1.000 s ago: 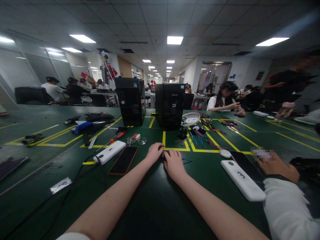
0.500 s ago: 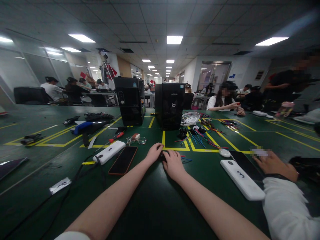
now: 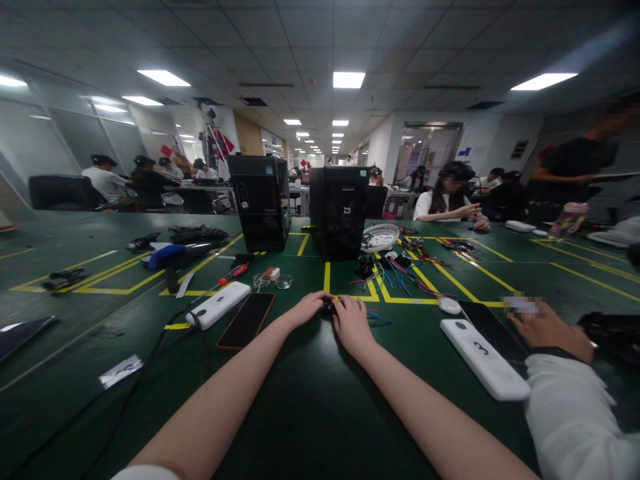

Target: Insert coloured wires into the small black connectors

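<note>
My left hand [image 3: 311,305] and my right hand [image 3: 352,319] meet over the green table, fingers curled around a small black part [image 3: 327,307]. Most of that part is hidden behind my fingers, so its kind does not show. Red and blue wires [image 3: 380,319] stick out to the right from under my right hand. Beyond the hands lies a bundle of red, blue and black wires [image 3: 395,272] with a black piece [image 3: 365,267].
Two black computer towers [image 3: 259,207] stand ahead. Left are a phone [image 3: 246,321], a white power bank [image 3: 220,305], glasses [image 3: 283,282] and a screwdriver [image 3: 233,275]. Right are a white basket [image 3: 381,237], another power bank [image 3: 484,360] and a co-worker's hand [image 3: 553,331].
My right hand has shifted slightly right, and the wire ends beneath it moved right too. My left fingers have come down a little, and more of the black part shows between the hands.
</note>
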`<state>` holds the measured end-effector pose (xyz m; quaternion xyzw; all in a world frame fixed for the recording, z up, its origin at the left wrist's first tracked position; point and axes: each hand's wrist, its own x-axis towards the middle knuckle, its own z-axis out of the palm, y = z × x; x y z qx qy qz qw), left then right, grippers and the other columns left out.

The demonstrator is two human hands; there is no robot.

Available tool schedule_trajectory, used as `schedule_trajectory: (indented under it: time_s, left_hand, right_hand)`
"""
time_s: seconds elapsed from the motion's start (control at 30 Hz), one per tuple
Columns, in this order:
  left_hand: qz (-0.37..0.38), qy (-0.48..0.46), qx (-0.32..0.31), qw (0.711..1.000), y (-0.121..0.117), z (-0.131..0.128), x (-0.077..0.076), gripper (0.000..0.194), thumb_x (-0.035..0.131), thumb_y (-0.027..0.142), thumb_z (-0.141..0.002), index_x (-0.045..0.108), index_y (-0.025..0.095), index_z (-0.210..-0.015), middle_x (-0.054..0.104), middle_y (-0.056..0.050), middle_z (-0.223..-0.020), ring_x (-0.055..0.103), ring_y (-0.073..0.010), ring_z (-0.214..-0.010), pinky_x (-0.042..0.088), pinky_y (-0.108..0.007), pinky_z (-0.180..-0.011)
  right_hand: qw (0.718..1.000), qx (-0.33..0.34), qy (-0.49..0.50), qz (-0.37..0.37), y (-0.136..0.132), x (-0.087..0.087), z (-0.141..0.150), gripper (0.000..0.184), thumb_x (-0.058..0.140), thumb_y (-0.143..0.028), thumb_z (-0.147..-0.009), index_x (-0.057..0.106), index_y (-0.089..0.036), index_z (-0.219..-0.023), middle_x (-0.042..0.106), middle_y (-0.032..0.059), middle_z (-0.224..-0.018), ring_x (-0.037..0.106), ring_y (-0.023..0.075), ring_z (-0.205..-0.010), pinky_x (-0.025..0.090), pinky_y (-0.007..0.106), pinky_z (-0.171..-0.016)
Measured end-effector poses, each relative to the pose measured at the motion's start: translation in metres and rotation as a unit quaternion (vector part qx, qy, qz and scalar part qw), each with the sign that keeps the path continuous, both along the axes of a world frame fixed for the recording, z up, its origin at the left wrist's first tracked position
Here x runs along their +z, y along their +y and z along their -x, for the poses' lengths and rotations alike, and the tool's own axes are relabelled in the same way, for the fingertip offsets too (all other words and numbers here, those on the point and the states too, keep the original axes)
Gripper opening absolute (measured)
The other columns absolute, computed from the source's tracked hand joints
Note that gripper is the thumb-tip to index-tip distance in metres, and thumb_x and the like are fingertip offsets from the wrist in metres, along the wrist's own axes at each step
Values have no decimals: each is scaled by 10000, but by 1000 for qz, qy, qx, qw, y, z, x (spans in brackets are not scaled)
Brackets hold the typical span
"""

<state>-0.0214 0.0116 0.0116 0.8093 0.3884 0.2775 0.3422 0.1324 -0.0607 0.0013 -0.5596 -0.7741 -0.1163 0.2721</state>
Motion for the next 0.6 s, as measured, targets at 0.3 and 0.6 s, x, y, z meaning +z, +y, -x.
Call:
schedule_trajectory:
  time_s: [0.3,0.6]
  left_hand:
    - [-18,135,-83,987,-9,10,20,523,561,190,-683,484,182,-1200,516,-73,-1238,423,-252,-1174,229,-400,-1046]
    - [-130,126,-47,982,-10,0,5,370,650,366,-686,597,189,-1007,543,-85,-1197,452,-263,-1146,313,-391,-981]
  right_hand:
    - [996,71,57,-5,4,3,-2,156,457,-154,-818,580,-201,-902,567,55,-1026,463,187,-1001,279,391,-939]
    - [993,70,95,-6,4,4,1,123,460,-136,-805,569,-186,-830,572,54,-980,466,185,-965,302,376,-899]
